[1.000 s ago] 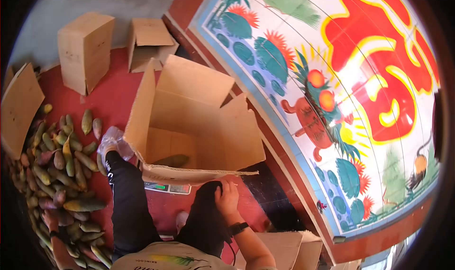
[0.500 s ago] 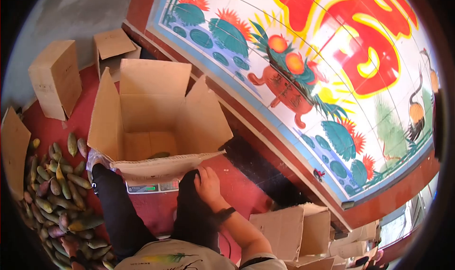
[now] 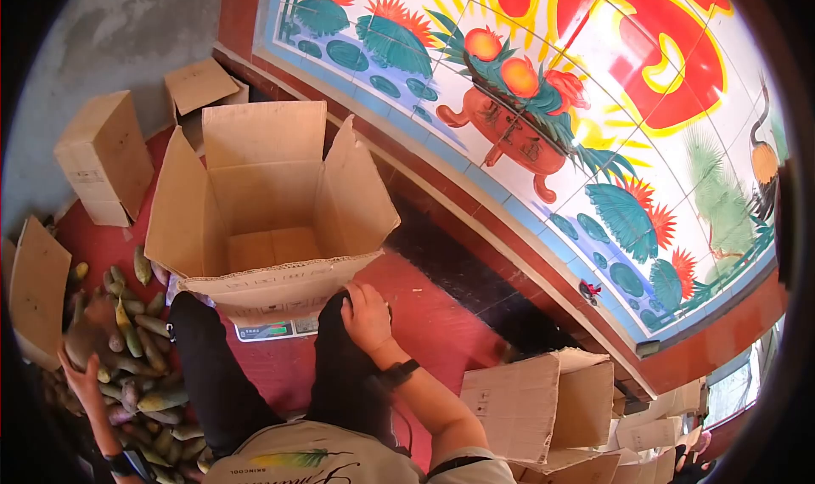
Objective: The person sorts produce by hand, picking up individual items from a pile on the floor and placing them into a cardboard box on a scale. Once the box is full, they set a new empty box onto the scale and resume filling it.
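My left hand (image 3: 82,382) reaches over a pile of long greenish-brown and purplish tubers (image 3: 157,399), its fingers apart. Just above the fingers, a blurred brown shape (image 3: 89,324) is too smeared to name. My right hand (image 3: 367,316) rests on my right knee with fingers stretched out, holding nothing. Between my knees and the wall stands an open cardboard box (image 3: 272,293), its flaps raised. The visible part of its floor is bare; the front wall hides the near part. Under the box's front edge shows a digital scale (image 3: 265,332) with a green display.
Other cardboard boxes stand at the back left (image 3: 106,161), by the wall (image 3: 199,85) and at right (image 3: 509,408). A cardboard panel (image 3: 40,289) borders the pile. A tiled mural wall (image 3: 526,136) runs along the right. The floor (image 3: 433,314) is red.
My left hand has moved up and left across the pile, and its fingers now spread. A dark tuber seen inside the box earlier is no longer visible. The view has shifted slightly.
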{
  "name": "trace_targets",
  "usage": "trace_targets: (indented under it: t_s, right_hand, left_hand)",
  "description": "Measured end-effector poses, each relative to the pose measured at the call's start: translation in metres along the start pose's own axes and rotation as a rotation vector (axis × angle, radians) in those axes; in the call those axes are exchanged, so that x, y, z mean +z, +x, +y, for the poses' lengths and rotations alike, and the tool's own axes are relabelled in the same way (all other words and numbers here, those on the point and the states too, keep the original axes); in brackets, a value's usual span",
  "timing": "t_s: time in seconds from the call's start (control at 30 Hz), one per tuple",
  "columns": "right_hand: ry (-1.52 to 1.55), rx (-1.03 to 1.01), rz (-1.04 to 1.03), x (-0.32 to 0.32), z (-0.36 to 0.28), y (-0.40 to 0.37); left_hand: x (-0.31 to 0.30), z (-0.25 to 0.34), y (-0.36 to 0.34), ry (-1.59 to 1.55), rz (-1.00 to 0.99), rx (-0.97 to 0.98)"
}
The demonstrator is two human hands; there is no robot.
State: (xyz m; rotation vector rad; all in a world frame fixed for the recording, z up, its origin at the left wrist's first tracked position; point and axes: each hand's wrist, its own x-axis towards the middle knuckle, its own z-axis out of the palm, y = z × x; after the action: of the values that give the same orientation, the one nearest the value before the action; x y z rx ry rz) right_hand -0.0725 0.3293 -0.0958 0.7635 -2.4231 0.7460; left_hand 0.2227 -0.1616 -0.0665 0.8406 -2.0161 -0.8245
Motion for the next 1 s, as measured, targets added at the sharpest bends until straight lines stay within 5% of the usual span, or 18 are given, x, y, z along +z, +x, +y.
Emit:
trace_targets:
  t_s: [0.2,0.4,0.8,1.0]
  right_hand:
    - [0.039,0.044,0.004,-0.003,0.006,-0.002]
    - [0.069,0.061,0.024,-0.001,0.012,-0.007]
    - [0.088,0.032,0.024,0.005,0.012,-0.004]
    - [0.067,0.033,-0.041,0.01,0.012,-0.002]
  left_hand:
    - [0.058,0.186,0.027,-0.27,-0.096,0.216]
    - [0.146,0.279,0.032,-0.423,-0.558,0.29]
    - [0.275,0.275,0.047,0.218,-1.11,0.397]
    - [0.252,0.284,0.055,-0.033,-1.028,0.322]
